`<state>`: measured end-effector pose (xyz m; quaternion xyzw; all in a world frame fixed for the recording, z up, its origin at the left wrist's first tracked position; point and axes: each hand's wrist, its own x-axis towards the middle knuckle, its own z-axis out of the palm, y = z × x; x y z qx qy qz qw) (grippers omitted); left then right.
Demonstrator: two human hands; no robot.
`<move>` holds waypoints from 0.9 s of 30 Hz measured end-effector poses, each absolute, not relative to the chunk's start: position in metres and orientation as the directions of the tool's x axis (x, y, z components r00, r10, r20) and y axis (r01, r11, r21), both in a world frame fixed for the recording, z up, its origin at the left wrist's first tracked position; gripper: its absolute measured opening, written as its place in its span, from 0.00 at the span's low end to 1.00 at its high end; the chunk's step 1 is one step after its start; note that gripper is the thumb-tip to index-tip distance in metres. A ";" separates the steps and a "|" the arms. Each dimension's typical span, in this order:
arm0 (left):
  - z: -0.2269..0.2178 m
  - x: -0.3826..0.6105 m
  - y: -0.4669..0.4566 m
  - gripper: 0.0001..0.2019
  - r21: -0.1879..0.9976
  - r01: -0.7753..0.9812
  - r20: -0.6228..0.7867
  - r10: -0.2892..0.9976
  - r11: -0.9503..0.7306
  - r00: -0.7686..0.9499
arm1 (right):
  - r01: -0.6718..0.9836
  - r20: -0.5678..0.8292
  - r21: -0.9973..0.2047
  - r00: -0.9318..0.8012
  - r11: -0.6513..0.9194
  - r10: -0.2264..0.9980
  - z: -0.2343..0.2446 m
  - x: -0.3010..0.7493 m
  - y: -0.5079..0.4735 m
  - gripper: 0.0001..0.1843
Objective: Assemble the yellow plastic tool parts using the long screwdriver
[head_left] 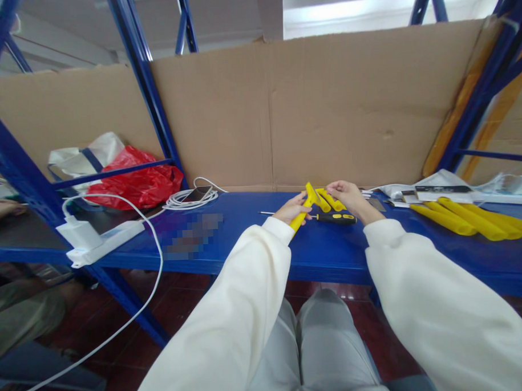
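- Cardboard panel [215, 117], flat and matte, backs the scene, and in front of it runs a smooth blue table [323, 247].
- Centre stage, a yellow tool [311, 199], up in the left hand [296, 207]: its long axis slants from near the cuff up and away, its broader end angled toward the right.
- Left fingers are wrapped around its stem; a firm-looking hold, plastic by the sheen.
- Across to the right of it, apart from the tool, comes the right hand [349, 193], fingers drawn narrow together; whether they pinch something tiny, I can't tell at this size.
- Just beside those fingertips, two yellow pieces [336, 201], rounded and smooth, the right hand nearer to them.
- Closer in, a screwdriver [336, 218] lies crosswise, chunky black-and-yellow grip to the right, thin metal shaft pointing left past the left hand.
- Farther right, long yellow tubes [467, 221] lie side by side, glossy and tapering.
- Over to the left, a coiled white cable [179, 201], a boxy white power strip [112, 242] and a crinkled red bag [136, 177].
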<state>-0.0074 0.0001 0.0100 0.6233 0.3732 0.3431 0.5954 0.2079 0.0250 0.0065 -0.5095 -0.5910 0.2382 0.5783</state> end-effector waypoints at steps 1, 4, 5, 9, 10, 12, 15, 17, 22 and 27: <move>0.010 -0.008 0.000 0.48 0.999 0.047 -0.015 0.866 -0.010 0.500 | 0.310 0.443 -0.870 0.155 0.383 0.883 0.006 0.204 0.024 0.14; 0.011 -0.009 -0.001 0.48 1.000 0.018 -0.009 0.843 -0.001 0.538 | 0.283 0.464 -0.858 0.065 0.429 0.883 0.005 0.194 0.021 0.16; 0.011 -0.010 -0.002 0.48 1.000 0.012 -0.009 0.834 0.003 0.551 | 0.279 0.470 -0.853 0.044 0.441 0.882 0.004 0.191 0.021 0.17; 0.012 -0.011 -0.002 0.47 0.999 0.025 -0.031 0.802 0.019 0.596 | 0.259 0.470 -0.854 0.015 0.451 0.882 0.000 0.185 0.021 0.18; 0.012 -0.011 -0.002 0.47 0.999 0.026 -0.032 0.799 0.021 0.600 | 0.260 0.472 -0.853 0.017 0.452 0.882 0.000 0.185 0.021 0.18; 0.011 -0.010 -0.001 0.47 1.000 0.017 -0.025 0.797 0.018 0.603 | 0.275 0.482 -0.846 0.023 0.458 0.876 -0.002 0.186 0.022 0.18; 0.009 -0.011 0.001 0.49 1.000 -0.001 -0.011 0.791 0.014 0.611 | 0.301 0.501 -0.828 0.022 0.472 0.865 -0.003 0.189 0.024 0.18; 0.009 -0.011 0.001 0.49 1.000 -0.005 -0.010 0.785 0.017 0.620 | 0.309 0.512 -0.819 0.015 0.483 0.859 -0.004 0.190 0.026 0.18; 0.008 -0.010 0.001 0.49 0.999 0.008 -0.031 0.796 0.033 0.605 | 0.391 0.542 -0.776 0.013 0.494 0.840 -0.008 0.187 0.029 0.17; 0.005 -0.011 0.004 0.50 0.998 0.025 -0.061 0.798 0.057 0.599 | 0.540 0.592 -0.677 -0.003 0.500 0.806 -0.013 0.180 0.027 0.11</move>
